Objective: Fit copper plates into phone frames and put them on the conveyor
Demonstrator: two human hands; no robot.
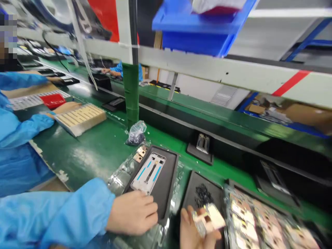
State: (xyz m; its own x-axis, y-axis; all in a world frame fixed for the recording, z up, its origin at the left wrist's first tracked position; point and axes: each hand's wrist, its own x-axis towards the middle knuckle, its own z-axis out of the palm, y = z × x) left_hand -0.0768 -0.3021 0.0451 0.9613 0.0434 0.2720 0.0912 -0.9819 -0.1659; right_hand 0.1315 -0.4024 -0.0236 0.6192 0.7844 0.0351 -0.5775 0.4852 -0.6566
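My left hand (133, 212), in a blue sleeve, rests at the lower end of a phone frame (149, 173) with blue strips; its fingers are curled and their tips are hidden. The frame lies in a black tray (167, 183). My right hand (194, 228) holds a shiny metal plate (210, 219) with cutouts, tilted above the near end of a second black tray (190, 186). Small black pieces (203, 195) lie in that second tray.
Rows of metal plates (243, 221) fill a tray at the right. A bag (136, 133) sits by the green post (131, 97). Black trays with phone parts (203, 143) stand on the belt behind. A co-worker's arm (28, 124) is at left.
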